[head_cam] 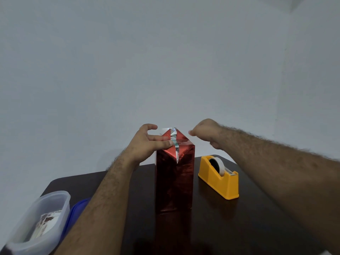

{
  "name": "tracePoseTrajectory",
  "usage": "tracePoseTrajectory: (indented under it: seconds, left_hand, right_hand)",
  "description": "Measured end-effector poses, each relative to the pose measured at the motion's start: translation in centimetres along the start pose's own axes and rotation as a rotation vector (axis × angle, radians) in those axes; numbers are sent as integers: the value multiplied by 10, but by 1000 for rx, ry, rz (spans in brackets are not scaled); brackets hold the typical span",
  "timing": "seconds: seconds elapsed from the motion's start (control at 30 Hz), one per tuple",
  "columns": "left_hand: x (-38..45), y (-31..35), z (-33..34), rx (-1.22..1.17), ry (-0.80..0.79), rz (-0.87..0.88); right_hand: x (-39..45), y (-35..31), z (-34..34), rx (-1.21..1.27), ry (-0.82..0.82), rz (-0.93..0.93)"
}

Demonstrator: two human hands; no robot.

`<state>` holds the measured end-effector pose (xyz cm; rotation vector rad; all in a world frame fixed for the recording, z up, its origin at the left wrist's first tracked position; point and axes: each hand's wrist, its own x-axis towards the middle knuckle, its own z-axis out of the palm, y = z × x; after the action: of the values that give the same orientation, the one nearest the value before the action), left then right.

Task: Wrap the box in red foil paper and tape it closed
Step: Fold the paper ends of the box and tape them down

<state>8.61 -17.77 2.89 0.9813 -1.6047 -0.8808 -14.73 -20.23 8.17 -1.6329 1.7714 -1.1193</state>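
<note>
Left hand (147,142) is pressing relaxed fingers on slippery foil atop the light, tippy box (174,181); right hand (206,133), curled, seemingly pinching tape

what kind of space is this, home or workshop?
Probably a plain room at home, not a workshop: a small dark wooden table against a bare pale wall, with a yellow tape dispenser and a plastic container.

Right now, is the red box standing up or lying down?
Standing up: the foil-wrapped box rests on its small end on the dark table, folded top upward.
</note>
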Motion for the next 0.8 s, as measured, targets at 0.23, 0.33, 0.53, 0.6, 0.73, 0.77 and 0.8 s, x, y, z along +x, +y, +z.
tracePoseTrajectory:
  seconds: [0.23,0.33,0.53,0.6,0.73,0.77,0.8]
  left_hand:
    - [-2,-7,-5,-154,98,67]
    - [7,-18,-12,-276,256,68]
    - [17,-25,-7,-306,153,-181]
    - [17,-24,-1,-318,124,-209]
    - [20,-23,6,-351,201,-181]
    - [21,-22,6,-356,223,-167]
    - [22,-23,7,-364,241,-151]
  right_hand:
    - [-7,18,16,283,-135,-46]
    - [-5,16,26,318,-202,-56]
    - [2,10,36,369,-183,-83]
    - [3,11,39,409,-162,-85]
    - [0,13,43,527,-111,-91]
    - [-2,13,45,561,-88,-93]
    - [-3,13,45,590,-65,-98]
